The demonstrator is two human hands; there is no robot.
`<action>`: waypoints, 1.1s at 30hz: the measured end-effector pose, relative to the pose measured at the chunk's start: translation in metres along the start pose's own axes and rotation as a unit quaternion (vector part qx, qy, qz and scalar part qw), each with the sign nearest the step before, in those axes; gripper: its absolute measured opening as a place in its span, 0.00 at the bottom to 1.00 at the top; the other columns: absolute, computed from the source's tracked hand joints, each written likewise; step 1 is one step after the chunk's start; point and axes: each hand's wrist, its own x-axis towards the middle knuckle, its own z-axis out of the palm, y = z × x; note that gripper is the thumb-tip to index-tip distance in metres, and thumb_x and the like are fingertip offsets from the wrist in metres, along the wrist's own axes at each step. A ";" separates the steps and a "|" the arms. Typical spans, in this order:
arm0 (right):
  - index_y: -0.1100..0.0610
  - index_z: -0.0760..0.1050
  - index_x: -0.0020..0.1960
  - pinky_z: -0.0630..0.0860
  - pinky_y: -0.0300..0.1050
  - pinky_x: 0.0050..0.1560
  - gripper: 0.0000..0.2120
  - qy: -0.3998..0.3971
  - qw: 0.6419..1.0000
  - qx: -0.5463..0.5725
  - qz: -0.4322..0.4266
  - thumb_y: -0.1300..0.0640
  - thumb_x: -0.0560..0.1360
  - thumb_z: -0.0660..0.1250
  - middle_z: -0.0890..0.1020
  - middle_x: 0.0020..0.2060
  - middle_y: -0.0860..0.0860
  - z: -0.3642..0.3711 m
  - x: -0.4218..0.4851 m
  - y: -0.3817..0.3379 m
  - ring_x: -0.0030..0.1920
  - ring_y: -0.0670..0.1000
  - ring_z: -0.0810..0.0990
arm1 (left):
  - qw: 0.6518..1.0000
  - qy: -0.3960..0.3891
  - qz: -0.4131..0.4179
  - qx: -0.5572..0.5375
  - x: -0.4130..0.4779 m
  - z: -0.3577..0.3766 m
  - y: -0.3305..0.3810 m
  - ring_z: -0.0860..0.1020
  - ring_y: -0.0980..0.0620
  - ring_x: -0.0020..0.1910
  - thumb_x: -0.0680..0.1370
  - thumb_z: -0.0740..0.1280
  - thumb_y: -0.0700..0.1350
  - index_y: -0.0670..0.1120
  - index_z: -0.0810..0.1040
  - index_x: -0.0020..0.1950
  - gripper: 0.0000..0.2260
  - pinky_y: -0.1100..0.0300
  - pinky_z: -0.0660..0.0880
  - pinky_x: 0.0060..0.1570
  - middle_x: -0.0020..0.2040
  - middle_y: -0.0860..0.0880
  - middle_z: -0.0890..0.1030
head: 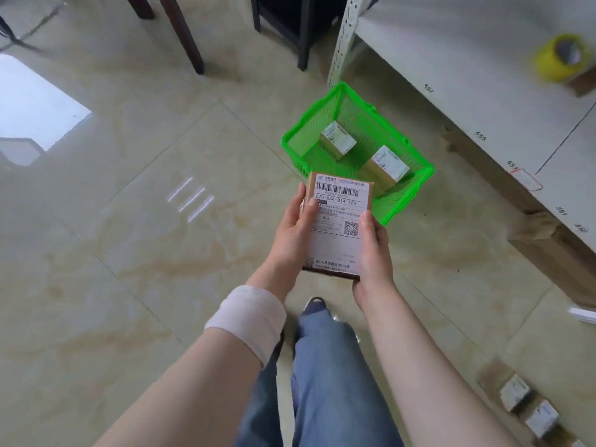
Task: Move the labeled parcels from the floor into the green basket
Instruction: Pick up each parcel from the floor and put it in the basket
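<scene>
Two parcels [338,138] in green basket [311,112], left hand [292,235] and right hand [374,250] grasping third parcel [337,221] by side edges, floor [129,227] open leftward

Bright, even daylight is filling an indoor scene seen through a wide-angle lens.

A window's white glare [38,101] is reflecting off the glossy floor [129,269] at the left, and thin bright streaks [190,198] are shining nearer the middle. Shadows are lying soft and faint. At the centre the label on the parcel [338,221] is reading sharp, and the basket [403,198] is glowing vivid green. Toward the edges things are blurring: the tape roll [561,58] at upper right and the small boxes [515,392] at lower right are looking smeared. The straight lines of the shelf [451,43] are bending outward near the borders.
</scene>
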 end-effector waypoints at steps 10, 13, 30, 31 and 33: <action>0.54 0.63 0.71 0.76 0.53 0.56 0.21 0.021 0.999 0.025 0.027 0.52 0.79 0.59 0.78 0.61 0.56 0.037 0.158 -0.044 0.52 0.53 0.79 | 0.987 -0.033 -0.031 0.157 0.189 0.049 0.024 0.72 0.49 0.67 0.77 0.59 0.55 0.50 0.65 0.73 0.24 0.48 0.67 0.69 0.69 0.47 0.73; 0.52 0.59 0.74 0.78 0.43 0.49 0.23 0.022 0.999 0.013 0.020 0.54 0.80 0.58 0.77 0.63 0.54 0.037 0.226 -0.050 0.47 0.46 0.80 | 0.976 -0.053 -0.039 0.210 0.262 0.074 0.021 0.74 0.49 0.65 0.78 0.59 0.55 0.51 0.66 0.71 0.23 0.48 0.69 0.67 0.67 0.47 0.75; 0.50 0.46 0.77 0.78 0.33 0.50 0.29 0.052 0.997 0.052 -0.004 0.53 0.81 0.55 0.71 0.70 0.51 0.078 0.596 0.075 0.64 0.51 0.76 | 0.905 -0.129 0.015 0.406 0.634 0.098 -0.118 0.71 0.51 0.67 0.80 0.56 0.52 0.51 0.62 0.73 0.21 0.65 0.65 0.59 0.69 0.49 0.72; 0.50 0.46 0.77 0.77 0.35 0.51 0.29 0.056 0.997 0.058 -0.010 0.54 0.81 0.56 0.71 0.70 0.52 0.081 0.605 0.077 0.65 0.52 0.75 | 0.907 -0.127 0.016 0.401 0.643 0.097 -0.124 0.72 0.51 0.66 0.80 0.56 0.52 0.51 0.62 0.73 0.21 0.64 0.66 0.60 0.69 0.49 0.72; 0.51 0.46 0.77 0.77 0.35 0.53 0.30 0.065 0.996 0.066 -0.020 0.57 0.80 0.56 0.71 0.70 0.52 0.084 0.615 0.080 0.66 0.53 0.75 | 0.908 -0.120 0.019 0.401 0.654 0.095 -0.134 0.73 0.50 0.65 0.80 0.55 0.53 0.52 0.62 0.73 0.21 0.60 0.68 0.64 0.69 0.49 0.73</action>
